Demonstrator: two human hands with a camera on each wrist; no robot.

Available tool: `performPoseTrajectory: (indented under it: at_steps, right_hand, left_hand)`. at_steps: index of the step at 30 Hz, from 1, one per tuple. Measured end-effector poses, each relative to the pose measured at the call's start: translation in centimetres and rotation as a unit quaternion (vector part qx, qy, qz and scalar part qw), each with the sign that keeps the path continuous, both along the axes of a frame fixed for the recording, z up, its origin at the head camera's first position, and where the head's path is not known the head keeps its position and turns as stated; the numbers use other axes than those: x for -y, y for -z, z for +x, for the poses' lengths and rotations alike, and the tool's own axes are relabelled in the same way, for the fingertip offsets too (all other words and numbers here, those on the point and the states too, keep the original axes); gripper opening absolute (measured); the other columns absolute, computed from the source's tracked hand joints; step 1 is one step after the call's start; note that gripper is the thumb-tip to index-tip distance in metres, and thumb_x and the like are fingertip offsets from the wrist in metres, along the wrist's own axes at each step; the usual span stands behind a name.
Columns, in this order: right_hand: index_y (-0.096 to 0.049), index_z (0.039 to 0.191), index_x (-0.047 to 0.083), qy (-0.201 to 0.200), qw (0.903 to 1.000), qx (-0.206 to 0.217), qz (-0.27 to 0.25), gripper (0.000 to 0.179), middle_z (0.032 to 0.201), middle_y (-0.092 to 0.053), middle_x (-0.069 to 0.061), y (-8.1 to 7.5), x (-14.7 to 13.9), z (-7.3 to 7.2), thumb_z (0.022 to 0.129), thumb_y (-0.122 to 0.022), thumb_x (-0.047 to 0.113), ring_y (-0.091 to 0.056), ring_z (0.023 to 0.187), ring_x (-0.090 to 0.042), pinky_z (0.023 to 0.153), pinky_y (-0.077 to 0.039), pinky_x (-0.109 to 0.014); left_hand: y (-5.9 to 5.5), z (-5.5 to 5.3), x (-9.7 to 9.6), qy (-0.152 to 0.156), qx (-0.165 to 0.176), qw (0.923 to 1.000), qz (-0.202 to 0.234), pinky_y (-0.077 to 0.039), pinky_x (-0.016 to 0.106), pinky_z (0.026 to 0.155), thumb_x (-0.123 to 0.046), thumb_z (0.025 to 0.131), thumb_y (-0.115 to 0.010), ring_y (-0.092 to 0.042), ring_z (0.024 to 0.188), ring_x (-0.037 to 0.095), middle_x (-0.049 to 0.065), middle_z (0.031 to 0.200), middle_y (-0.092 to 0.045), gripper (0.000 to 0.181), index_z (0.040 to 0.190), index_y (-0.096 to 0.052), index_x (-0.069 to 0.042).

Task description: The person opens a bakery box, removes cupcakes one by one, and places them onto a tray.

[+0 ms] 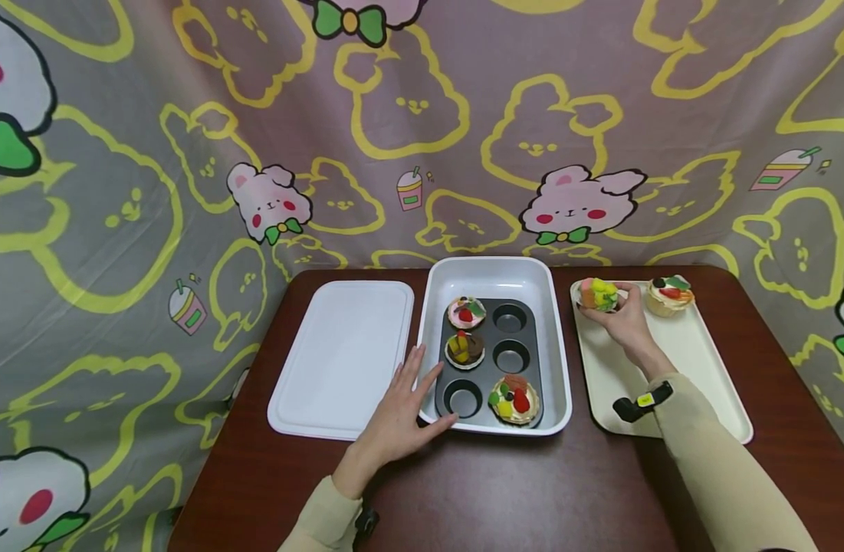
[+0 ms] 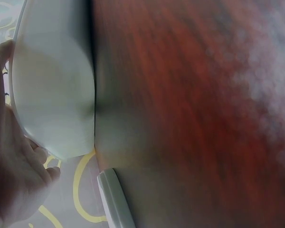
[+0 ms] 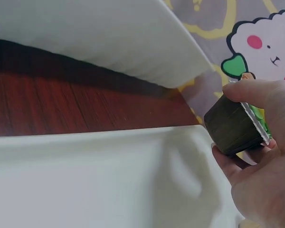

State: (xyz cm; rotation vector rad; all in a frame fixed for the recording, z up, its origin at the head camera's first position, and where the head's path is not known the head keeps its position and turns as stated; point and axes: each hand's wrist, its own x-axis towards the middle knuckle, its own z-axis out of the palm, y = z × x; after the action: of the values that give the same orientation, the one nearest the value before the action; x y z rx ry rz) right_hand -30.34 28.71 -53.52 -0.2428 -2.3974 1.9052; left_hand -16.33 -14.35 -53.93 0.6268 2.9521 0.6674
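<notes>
In the head view my right hand (image 1: 627, 322) grips a toy cupcake (image 1: 599, 294) with yellow, green and pink topping over the far left corner of a cream tray (image 1: 677, 383). The right wrist view shows its dark cup (image 3: 232, 126) between thumb and fingers, tilted. A second toy tart (image 1: 670, 296) with red and green topping sits at the tray's far end. My left hand (image 1: 404, 414), fingers spread, rests at the near left rim of a white bin (image 1: 563, 368). Inside lies a dark muffin pan (image 1: 487, 368) holding a pink-topped tart (image 1: 466, 313), a brown-and-yellow one (image 1: 464, 349) and a fruit-topped one (image 1: 514, 399).
Left of the bin a white lid (image 1: 346, 353) lies flat on the dark red-brown table (image 1: 518, 491). Three cups of the pan show bare bottoms: two on its right side, one at near left. A patterned curtain (image 1: 422, 138) hangs behind and beside the table.
</notes>
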Motion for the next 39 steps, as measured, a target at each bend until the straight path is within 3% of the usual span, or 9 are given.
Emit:
performPoseTrajectory:
  at_steps: [3,6,9,14,18,21,26,34,39]
  right_hand:
    - [-0.020,0.151,0.000,0.005,0.9998,0.007,0.019,0.078,0.127,-0.067,-0.002,0.2,-0.2,-0.4,0.099,-0.078,0.004,-0.054,0.093,0.020,0.088,-0.045,-0.002]
    - [-0.017,0.152,-0.002,0.008,0.9993,0.016,0.034,0.079,0.149,-0.059,-0.028,0.3,-0.2,-0.7,0.100,-0.077,0.007,-0.050,0.096,0.020,0.089,-0.042,-0.002]
    - [-0.015,0.154,-0.004,0.006,0.9989,0.021,0.042,0.082,0.159,-0.050,-0.039,0.3,-0.3,-0.9,0.101,-0.077,0.010,-0.047,0.096,0.018,0.089,-0.040,-0.002]
    - [-0.014,0.155,-0.006,0.007,0.9975,0.026,0.066,0.086,0.159,-0.049,-0.041,0.3,-0.4,-1.3,0.101,-0.078,0.012,-0.047,0.101,0.013,0.098,-0.040,-0.010]
    - [-0.013,0.156,-0.006,0.014,0.9960,0.037,0.080,0.087,0.161,-0.048,-0.042,0.4,-0.5,-1.8,0.101,-0.078,0.013,-0.057,0.126,-0.016,0.116,-0.043,-0.029]
    - [-0.014,0.156,-0.006,0.020,0.9956,0.040,0.082,0.087,0.160,-0.048,-0.042,0.7,-0.4,-1.9,0.101,-0.077,0.013,-0.053,0.137,-0.030,0.117,-0.042,-0.031]
    - [-0.017,0.158,-0.004,0.026,0.9951,0.036,0.088,0.086,0.156,-0.052,-0.041,0.9,-0.3,-2.0,0.100,-0.078,0.014,-0.054,0.128,-0.024,0.101,-0.039,-0.019]
    - [-0.019,0.157,-0.003,0.033,0.9947,0.031,0.093,0.084,0.155,-0.054,-0.041,1.1,-0.2,-2.1,0.100,-0.079,0.014,-0.054,0.134,-0.032,0.100,-0.041,-0.020]
    - [-0.022,0.157,-0.003,0.033,0.9943,0.026,0.098,0.084,0.155,-0.056,-0.039,1.3,-0.2,-2.1,0.099,-0.080,0.014,-0.057,0.122,-0.017,0.090,-0.039,-0.010]
  left_hand:
    - [-0.1,0.0,0.0,0.002,0.001,1.0000,-0.001,-0.021,0.058,0.141,-0.071,0.099,-0.064,-0.006,0.176,0.026,0.005,0.189,-0.002,0.092,0.173,-0.037,-0.023]
    - [-0.1,0.0,0.0,0.004,0.000,1.0000,0.002,-0.022,0.060,0.140,-0.071,0.099,-0.064,-0.008,0.176,0.028,0.006,0.189,-0.003,0.092,0.173,-0.038,-0.023]
    - [-0.2,0.1,0.0,0.004,-0.002,1.0000,0.006,-0.024,0.062,0.139,-0.071,0.098,-0.065,-0.010,0.175,0.030,0.006,0.189,-0.004,0.092,0.172,-0.039,-0.023]
    - [-0.3,0.2,0.1,0.003,-0.001,0.9999,0.012,-0.024,0.062,0.139,-0.071,0.098,-0.065,-0.010,0.176,0.028,0.005,0.189,-0.006,0.092,0.171,-0.041,-0.022]
    - [-0.3,0.1,0.1,0.003,0.000,0.9999,0.012,-0.024,0.061,0.139,-0.071,0.098,-0.065,-0.010,0.176,0.028,0.006,0.189,-0.006,0.091,0.171,-0.041,-0.022]
    - [-0.3,0.1,0.1,0.004,-0.001,1.0000,0.009,-0.024,0.061,0.139,-0.071,0.098,-0.065,-0.010,0.176,0.028,0.006,0.189,-0.006,0.091,0.171,-0.041,-0.022]
    - [-0.3,0.2,0.1,0.005,-0.003,1.0000,0.008,-0.024,0.061,0.139,-0.070,0.098,-0.065,-0.011,0.175,0.028,0.007,0.188,-0.007,0.091,0.171,-0.041,-0.022]
    - [-0.2,0.2,0.1,0.006,-0.007,0.9999,0.004,-0.025,0.061,0.139,-0.071,0.098,-0.065,-0.011,0.175,0.030,0.007,0.188,-0.006,0.091,0.172,-0.040,-0.023]
    - [-0.2,0.2,0.0,0.001,0.001,1.0000,0.000,-0.022,0.059,0.140,-0.072,0.098,-0.065,-0.008,0.176,0.027,0.005,0.189,-0.004,0.092,0.173,-0.038,-0.024]
